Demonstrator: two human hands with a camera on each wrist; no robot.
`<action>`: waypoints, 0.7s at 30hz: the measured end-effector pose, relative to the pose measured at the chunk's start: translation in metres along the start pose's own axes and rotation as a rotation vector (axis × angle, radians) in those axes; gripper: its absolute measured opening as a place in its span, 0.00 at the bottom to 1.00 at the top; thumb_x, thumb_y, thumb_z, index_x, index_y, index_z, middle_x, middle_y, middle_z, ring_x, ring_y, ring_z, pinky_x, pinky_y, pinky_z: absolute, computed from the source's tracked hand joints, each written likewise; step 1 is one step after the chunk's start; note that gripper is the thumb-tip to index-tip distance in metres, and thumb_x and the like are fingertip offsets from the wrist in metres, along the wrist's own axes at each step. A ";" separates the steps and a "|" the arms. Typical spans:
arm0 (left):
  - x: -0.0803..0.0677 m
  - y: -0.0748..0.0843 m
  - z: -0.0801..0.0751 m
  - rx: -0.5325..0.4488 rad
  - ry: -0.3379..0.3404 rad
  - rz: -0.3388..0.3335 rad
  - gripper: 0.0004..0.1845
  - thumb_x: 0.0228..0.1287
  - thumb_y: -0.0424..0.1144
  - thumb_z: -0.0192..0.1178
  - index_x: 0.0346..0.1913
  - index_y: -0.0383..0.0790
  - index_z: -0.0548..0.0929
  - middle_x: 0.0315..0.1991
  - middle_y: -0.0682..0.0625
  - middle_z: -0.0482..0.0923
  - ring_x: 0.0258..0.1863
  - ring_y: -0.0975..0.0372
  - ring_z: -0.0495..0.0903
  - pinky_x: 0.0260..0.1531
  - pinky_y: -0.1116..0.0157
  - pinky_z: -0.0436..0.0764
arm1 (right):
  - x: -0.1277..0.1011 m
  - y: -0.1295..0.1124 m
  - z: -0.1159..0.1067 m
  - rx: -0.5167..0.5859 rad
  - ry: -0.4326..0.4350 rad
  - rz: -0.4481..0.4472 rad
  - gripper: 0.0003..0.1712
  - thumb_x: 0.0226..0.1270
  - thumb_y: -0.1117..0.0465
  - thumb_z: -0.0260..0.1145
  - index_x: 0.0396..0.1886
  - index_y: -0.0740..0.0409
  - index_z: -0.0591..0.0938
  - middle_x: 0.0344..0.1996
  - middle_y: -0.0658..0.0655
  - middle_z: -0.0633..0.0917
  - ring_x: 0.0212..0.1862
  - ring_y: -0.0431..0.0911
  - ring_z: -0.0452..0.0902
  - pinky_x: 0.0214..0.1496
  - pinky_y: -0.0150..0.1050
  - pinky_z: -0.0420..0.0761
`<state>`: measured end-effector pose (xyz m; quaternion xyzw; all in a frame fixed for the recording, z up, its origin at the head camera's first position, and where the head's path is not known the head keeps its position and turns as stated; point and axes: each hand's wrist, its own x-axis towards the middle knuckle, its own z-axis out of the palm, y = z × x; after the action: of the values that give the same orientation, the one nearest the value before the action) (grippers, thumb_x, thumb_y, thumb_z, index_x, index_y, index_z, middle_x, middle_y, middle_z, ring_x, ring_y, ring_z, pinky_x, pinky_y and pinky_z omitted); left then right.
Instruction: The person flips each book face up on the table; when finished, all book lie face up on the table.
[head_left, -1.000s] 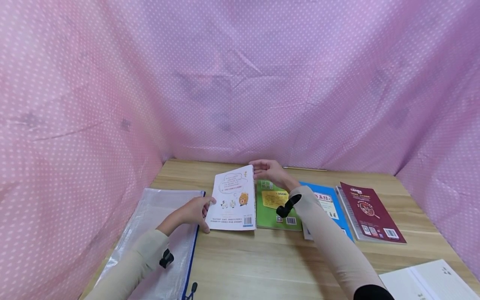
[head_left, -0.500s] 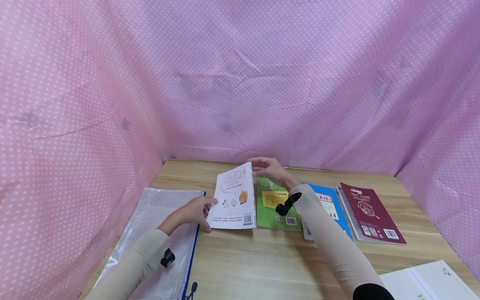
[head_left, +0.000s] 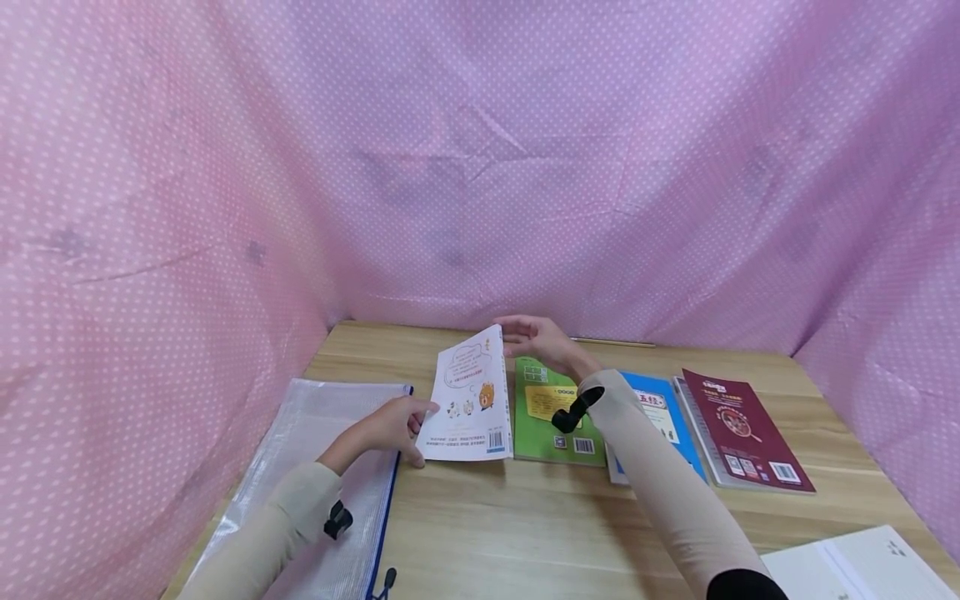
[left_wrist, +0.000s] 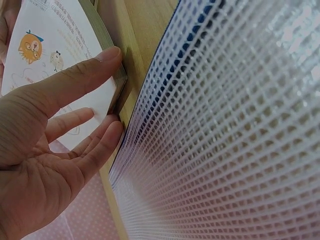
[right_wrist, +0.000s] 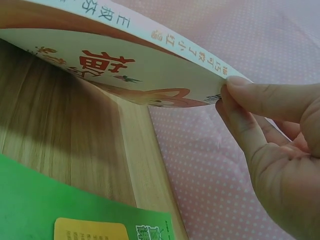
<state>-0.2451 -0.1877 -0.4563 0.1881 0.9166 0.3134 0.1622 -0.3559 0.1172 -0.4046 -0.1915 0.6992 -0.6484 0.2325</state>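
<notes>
The book's (head_left: 468,404) long axis points away, spine (right_wrist: 167,42) raised rightward; our right hand (head_left: 542,340) pinches its far end, our left hand (head_left: 386,425) touches the left edge (head_left: 437,375), grip unclear.

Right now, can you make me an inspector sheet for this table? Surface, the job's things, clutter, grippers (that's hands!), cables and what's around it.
Surface: wood-grain table.
Job's things: white book, spine side raised off the table.
Clutter: green book, blue book, dark red book, pale notebook near the right front, mesh pouch on the left.
Grippers: right hand pinches the far end of the white book's spine; left hand touches its left edge, grip unclear.
Cables: nothing seen.
Surroundings: pink dotted cloth behind and on both sides.
</notes>
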 end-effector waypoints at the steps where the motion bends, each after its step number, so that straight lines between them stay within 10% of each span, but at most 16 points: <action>1: 0.000 0.000 0.000 0.002 -0.001 -0.001 0.50 0.33 0.29 0.85 0.67 0.30 0.76 0.40 0.47 0.77 0.38 0.60 0.76 0.39 0.66 0.77 | 0.000 0.000 0.000 0.002 -0.002 0.000 0.40 0.63 0.77 0.66 0.75 0.64 0.66 0.71 0.63 0.74 0.74 0.58 0.69 0.74 0.53 0.70; 21: 0.002 0.007 0.004 -0.022 -0.027 -0.001 0.51 0.37 0.31 0.84 0.71 0.33 0.73 0.40 0.47 0.75 0.39 0.59 0.74 0.38 0.67 0.75 | -0.001 -0.008 -0.002 -0.028 -0.016 -0.032 0.40 0.64 0.78 0.64 0.75 0.63 0.66 0.72 0.64 0.72 0.75 0.57 0.67 0.73 0.49 0.72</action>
<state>-0.2434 -0.1798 -0.4548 0.1901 0.9110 0.3205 0.1769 -0.3562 0.1187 -0.3961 -0.2108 0.7032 -0.6406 0.2251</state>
